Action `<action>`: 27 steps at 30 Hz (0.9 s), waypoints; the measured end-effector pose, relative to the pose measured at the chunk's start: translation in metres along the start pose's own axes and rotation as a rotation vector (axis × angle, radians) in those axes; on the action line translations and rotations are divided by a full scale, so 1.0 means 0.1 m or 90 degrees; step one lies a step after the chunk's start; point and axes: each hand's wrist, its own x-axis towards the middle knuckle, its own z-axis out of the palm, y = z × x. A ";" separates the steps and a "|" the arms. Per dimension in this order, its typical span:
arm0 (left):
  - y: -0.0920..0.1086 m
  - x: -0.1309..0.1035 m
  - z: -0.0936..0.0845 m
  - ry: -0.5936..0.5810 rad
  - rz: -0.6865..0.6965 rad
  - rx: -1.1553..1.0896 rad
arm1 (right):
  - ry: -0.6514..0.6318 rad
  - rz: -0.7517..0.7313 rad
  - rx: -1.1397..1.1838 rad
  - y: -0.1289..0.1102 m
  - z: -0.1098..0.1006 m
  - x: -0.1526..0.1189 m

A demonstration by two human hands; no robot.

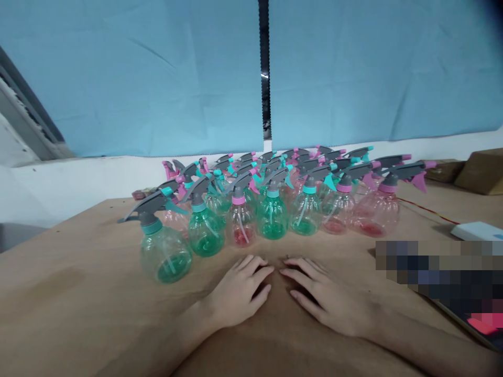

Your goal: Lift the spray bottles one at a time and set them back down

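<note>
My left hand (244, 289) rests on the wooden table with its fingers apart and nothing in them. Opposite it, my right hand (324, 293) lies palm down, fingers spread, holding nothing. Just beyond the hands stand several clear spray bottles in rows, with grey trigger heads. Nearest the left hand is a spray bottle with a pink collar (242, 225); a green spray bottle (272, 215) stands beside it. Farther left, a spray bottle with a teal collar (165, 254) sits closest to the front. A pinkish spray bottle (377, 212) ends the front row at right.
The wooden table (70, 314) reaches a white wall hung with a blue sheet (157, 78). Cardboard boxes (481, 170) stand at the back right. A white box-shaped thing (477, 230) with a thin wire lies at right, behind a pixelated area.
</note>
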 end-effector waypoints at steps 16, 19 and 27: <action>-1.46 0.95 -2.26 0.129 -0.365 0.189 | 0.049 -0.012 0.058 -0.04 -0.01 0.03; -1.95 1.05 -2.24 0.008 -0.468 0.167 | 0.032 -0.009 0.058 -0.04 -0.02 0.04; -2.10 0.97 -2.13 -0.049 -0.514 0.133 | 0.017 0.015 0.048 -0.07 -0.04 0.06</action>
